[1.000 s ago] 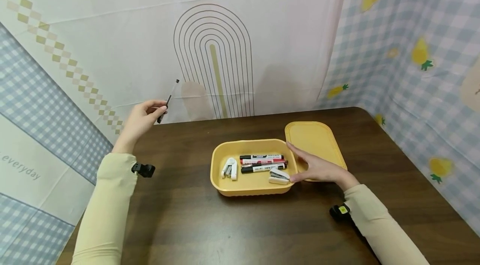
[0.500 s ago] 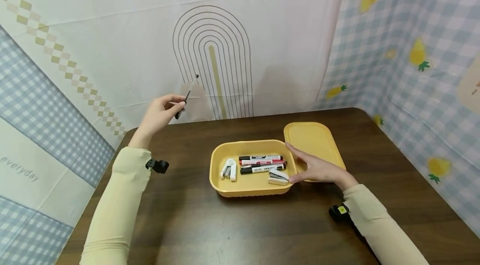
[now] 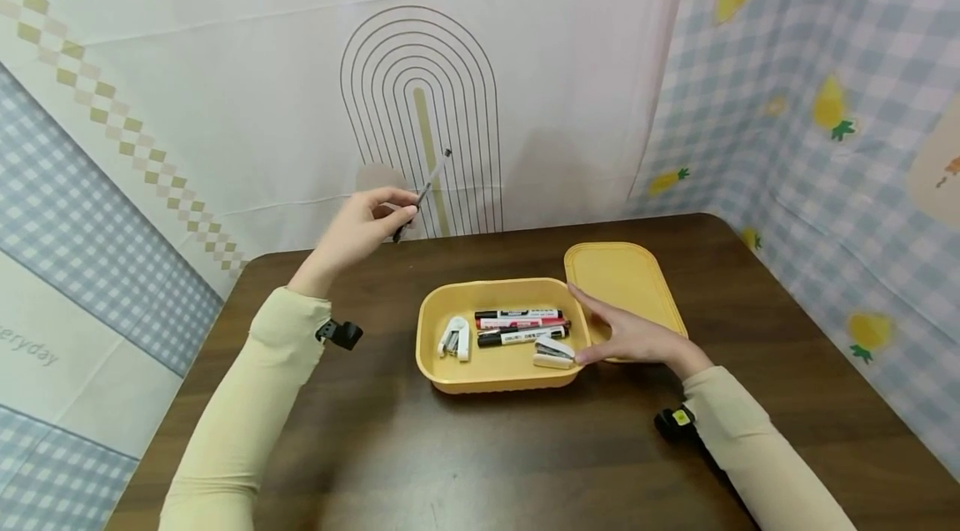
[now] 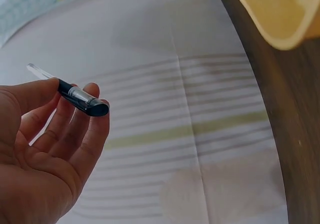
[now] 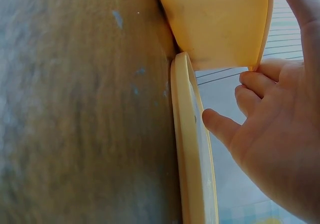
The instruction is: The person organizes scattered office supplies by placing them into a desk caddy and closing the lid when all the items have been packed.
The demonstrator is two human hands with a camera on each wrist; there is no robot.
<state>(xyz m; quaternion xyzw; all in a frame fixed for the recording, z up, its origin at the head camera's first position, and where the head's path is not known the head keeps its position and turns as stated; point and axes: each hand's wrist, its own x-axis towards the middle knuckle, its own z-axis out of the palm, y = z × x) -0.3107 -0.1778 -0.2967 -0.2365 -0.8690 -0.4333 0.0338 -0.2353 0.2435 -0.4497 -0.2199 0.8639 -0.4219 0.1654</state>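
Above the back edge of the table, my left hand pinches a gel pen between thumb and fingers. The pen has a dark cap end and a clear barrel, and it slants up to the right. My right hand grips the right end of a yellow plastic box, thumb at the near corner and fingers toward the far one. Inside the box lie a white stapler, another white stapler-like item, a red marker and black-capped markers.
A yellow lid lies flat on the dark wooden table, right of the box and partly under my right hand. Patterned cloth hangs behind the table and along both sides.
My left hand has moved right with the pen, from the table's back left toward the box. The right hand has stayed on the box.
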